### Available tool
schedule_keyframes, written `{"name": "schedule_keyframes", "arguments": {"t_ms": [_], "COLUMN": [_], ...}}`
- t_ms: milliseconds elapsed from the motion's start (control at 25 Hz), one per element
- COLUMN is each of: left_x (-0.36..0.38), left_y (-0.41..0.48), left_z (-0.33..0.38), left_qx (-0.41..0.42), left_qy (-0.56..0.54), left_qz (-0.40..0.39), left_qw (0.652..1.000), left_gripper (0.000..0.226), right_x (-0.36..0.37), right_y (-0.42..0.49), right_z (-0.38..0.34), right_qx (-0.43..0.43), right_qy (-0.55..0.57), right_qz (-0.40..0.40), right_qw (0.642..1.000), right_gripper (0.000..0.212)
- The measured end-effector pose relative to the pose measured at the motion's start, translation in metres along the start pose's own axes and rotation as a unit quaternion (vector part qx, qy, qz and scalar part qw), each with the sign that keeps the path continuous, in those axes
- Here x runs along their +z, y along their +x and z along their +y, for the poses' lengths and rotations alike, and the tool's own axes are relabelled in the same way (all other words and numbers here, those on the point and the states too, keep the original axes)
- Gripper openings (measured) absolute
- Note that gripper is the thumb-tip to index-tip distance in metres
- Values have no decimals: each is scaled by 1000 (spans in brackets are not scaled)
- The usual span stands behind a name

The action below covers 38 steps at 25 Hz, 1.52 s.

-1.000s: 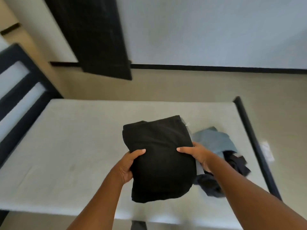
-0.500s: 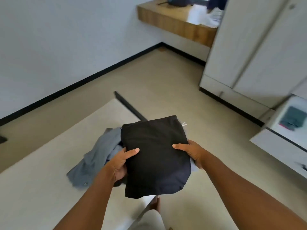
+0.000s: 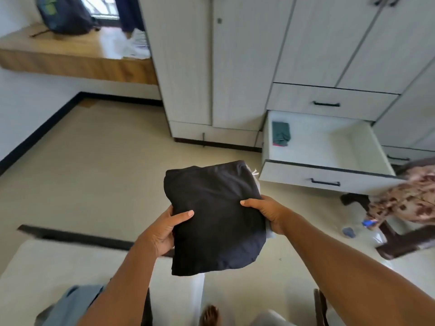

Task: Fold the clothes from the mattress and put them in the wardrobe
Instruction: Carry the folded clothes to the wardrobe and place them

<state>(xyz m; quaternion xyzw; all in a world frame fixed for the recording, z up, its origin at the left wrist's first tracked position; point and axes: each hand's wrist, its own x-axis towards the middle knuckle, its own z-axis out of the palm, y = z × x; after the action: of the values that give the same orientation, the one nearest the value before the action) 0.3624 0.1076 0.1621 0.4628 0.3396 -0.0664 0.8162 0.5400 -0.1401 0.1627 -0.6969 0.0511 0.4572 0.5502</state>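
Note:
A folded black garment (image 3: 214, 215) is held flat in front of me, above the floor. My left hand (image 3: 164, 229) grips its left edge and my right hand (image 3: 266, 210) grips its right edge, thumbs on top. The white wardrobe (image 3: 211, 67) stands ahead. Its lower drawer (image 3: 329, 180) is pulled open to the right of the garment, with a folded dark green cloth (image 3: 280, 134) inside at its back left. The mattress (image 3: 47, 267) corner lies at the lower left, with a grey-blue garment (image 3: 73, 302) on it.
A wooden desk (image 3: 70, 60) with a dark backpack (image 3: 66, 15) stands at the upper left. At the right edge a dark wooden chair (image 3: 400, 241) carries a brown patterned cloth (image 3: 409, 198). Beige floor lies between the mattress and the wardrobe.
The view has swung from the mattress round to the wardrobe and its open drawer. Both hands keep the same hold on the folded black garment, now off the mattress.

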Motion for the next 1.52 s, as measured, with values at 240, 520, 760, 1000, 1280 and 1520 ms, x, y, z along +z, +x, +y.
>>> {"name": "schedule_keyframes", "arguments": {"t_ms": [240, 520, 760, 1000, 1280, 1520], "left_x": [88, 227, 349, 438, 531, 579], "left_y": [98, 241, 355, 465, 633, 778], "left_z": [50, 81, 111, 140, 150, 94], "left_qx": [-28, -61, -78, -84, -116, -123], "left_qy": [101, 183, 201, 216, 268, 300], "left_qz": [-111, -159, -173, -169, -142, -104], "left_qw": [988, 968, 961, 958, 946, 940], "left_gripper": [71, 89, 66, 71, 74, 67], "right_x": [-89, -227, -360, -463, -586, -690], "right_y": [22, 84, 131, 192, 310, 446], "right_z": [-14, -49, -113, -182, -227, -204], "right_qx": [-5, 8, 25, 24, 73, 79], "right_qy": [89, 165, 174, 160, 131, 89], "right_qz": [103, 171, 201, 210, 237, 231], "right_qw": [991, 971, 964, 964, 960, 966], "right_gripper": [64, 64, 60, 58, 58, 47]}}
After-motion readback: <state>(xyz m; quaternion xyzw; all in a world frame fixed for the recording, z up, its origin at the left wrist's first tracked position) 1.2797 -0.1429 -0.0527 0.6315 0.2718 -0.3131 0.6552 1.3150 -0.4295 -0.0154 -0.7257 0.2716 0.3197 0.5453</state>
